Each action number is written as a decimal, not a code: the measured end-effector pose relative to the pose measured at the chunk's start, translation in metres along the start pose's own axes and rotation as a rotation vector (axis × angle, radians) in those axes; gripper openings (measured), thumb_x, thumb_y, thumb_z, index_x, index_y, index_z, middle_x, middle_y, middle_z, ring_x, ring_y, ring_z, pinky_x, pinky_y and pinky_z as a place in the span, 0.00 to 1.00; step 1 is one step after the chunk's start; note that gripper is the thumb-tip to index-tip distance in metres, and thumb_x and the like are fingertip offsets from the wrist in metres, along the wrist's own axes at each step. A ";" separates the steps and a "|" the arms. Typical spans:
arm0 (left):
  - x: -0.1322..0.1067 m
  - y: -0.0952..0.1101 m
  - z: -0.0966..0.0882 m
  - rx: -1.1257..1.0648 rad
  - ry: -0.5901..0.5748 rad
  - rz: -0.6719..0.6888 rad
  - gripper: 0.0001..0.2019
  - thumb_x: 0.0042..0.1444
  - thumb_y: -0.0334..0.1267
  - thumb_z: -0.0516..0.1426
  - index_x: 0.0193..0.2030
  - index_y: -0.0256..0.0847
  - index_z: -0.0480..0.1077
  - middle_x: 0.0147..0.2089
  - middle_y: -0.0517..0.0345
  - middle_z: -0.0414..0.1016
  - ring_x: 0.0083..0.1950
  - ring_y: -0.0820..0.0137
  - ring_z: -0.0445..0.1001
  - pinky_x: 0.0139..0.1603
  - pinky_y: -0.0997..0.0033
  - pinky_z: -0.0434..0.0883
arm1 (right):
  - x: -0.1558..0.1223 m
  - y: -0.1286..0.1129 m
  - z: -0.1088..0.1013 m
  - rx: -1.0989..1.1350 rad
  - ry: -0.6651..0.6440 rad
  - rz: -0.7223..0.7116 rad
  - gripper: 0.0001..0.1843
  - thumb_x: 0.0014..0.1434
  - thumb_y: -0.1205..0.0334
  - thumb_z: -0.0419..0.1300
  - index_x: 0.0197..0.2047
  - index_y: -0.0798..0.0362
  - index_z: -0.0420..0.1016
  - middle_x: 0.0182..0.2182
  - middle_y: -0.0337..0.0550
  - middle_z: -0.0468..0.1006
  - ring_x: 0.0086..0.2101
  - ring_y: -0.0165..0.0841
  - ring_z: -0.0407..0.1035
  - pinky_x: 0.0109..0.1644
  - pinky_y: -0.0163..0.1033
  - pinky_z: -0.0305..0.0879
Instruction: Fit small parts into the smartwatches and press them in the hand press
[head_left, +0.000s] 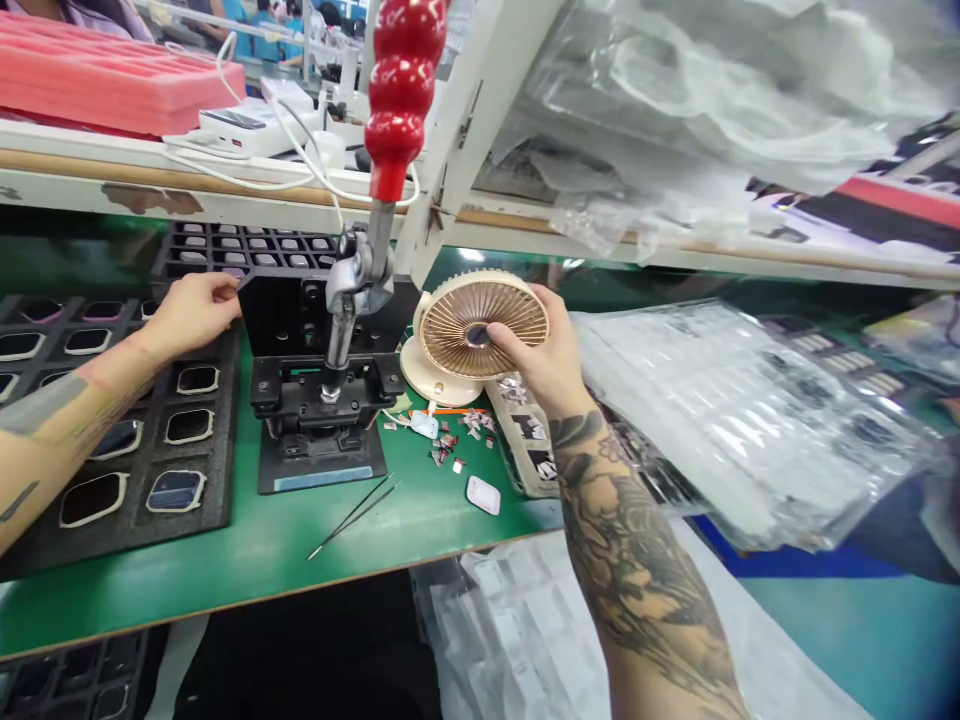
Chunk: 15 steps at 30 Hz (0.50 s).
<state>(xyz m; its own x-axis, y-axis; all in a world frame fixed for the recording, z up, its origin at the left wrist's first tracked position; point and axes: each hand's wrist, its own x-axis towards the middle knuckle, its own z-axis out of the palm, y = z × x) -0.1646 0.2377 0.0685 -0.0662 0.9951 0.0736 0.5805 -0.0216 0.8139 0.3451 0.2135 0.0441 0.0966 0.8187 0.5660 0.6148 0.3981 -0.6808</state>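
Note:
My right hand (553, 355) grips the edge of a small beige desk fan (480, 325), thumb over its front grille and fingers behind the rim. The fan's round base rests on the green bench beside a black hand press (326, 385) with a red ribbed handle (405, 95). My left hand (196, 318) is at the left edge of the press's upright black plate, fingers curled together. Whatever those fingertips hold, if anything, is hidden. Beneath my left arm lies a black foam tray (161, 435) of watch-like frames with dark screens.
Tweezers (352, 520) lie before the press. Small loose pieces (446, 445) and a white rounded plate (483, 495) are on the bench, next to a beige parts tray (517, 465). Clear plastic trays (750, 400) stand at right. A shelf (247, 175) crosses behind.

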 end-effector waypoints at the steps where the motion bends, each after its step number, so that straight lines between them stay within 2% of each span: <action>1: -0.006 -0.007 -0.008 0.078 0.004 0.051 0.11 0.54 0.45 0.71 0.36 0.41 0.78 0.43 0.55 0.87 0.59 0.46 0.82 0.75 0.41 0.74 | -0.003 0.000 0.001 -0.011 0.017 -0.009 0.56 0.53 0.24 0.78 0.72 0.49 0.72 0.68 0.57 0.81 0.63 0.51 0.79 0.77 0.68 0.72; 4: -0.026 -0.029 -0.027 0.259 -0.013 0.162 0.13 0.56 0.48 0.68 0.43 0.44 0.82 0.57 0.52 0.88 0.69 0.43 0.78 0.84 0.39 0.64 | -0.004 0.004 -0.002 -0.007 0.043 -0.010 0.53 0.53 0.28 0.80 0.71 0.50 0.75 0.67 0.59 0.82 0.62 0.50 0.80 0.76 0.65 0.72; 7: -0.048 -0.048 -0.043 0.361 -0.042 0.204 0.18 0.61 0.54 0.64 0.51 0.48 0.84 0.65 0.49 0.87 0.72 0.46 0.78 0.84 0.45 0.66 | 0.002 0.013 -0.005 -0.010 0.055 0.016 0.52 0.50 0.34 0.83 0.70 0.51 0.78 0.65 0.64 0.83 0.62 0.49 0.81 0.73 0.59 0.74; 12: -0.109 -0.060 -0.066 0.431 -0.039 0.321 0.20 0.71 0.55 0.58 0.59 0.51 0.86 0.67 0.48 0.86 0.72 0.47 0.80 0.81 0.45 0.70 | 0.009 0.015 -0.005 -0.072 0.143 0.131 0.50 0.38 0.44 0.90 0.63 0.46 0.84 0.62 0.62 0.86 0.58 0.49 0.84 0.68 0.57 0.75; 15: -0.160 -0.059 -0.063 0.373 -0.024 0.358 0.16 0.76 0.53 0.58 0.56 0.53 0.87 0.61 0.51 0.87 0.66 0.51 0.83 0.74 0.47 0.77 | 0.014 0.012 -0.009 -0.174 0.095 0.157 0.56 0.26 0.43 0.93 0.61 0.44 0.86 0.62 0.62 0.86 0.60 0.55 0.82 0.71 0.63 0.72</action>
<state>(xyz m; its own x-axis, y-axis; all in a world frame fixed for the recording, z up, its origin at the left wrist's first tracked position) -0.2393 0.0740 0.0446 0.2058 0.9339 0.2925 0.8139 -0.3293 0.4788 0.3610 0.2260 0.0479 0.2701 0.8189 0.5063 0.7109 0.1850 -0.6785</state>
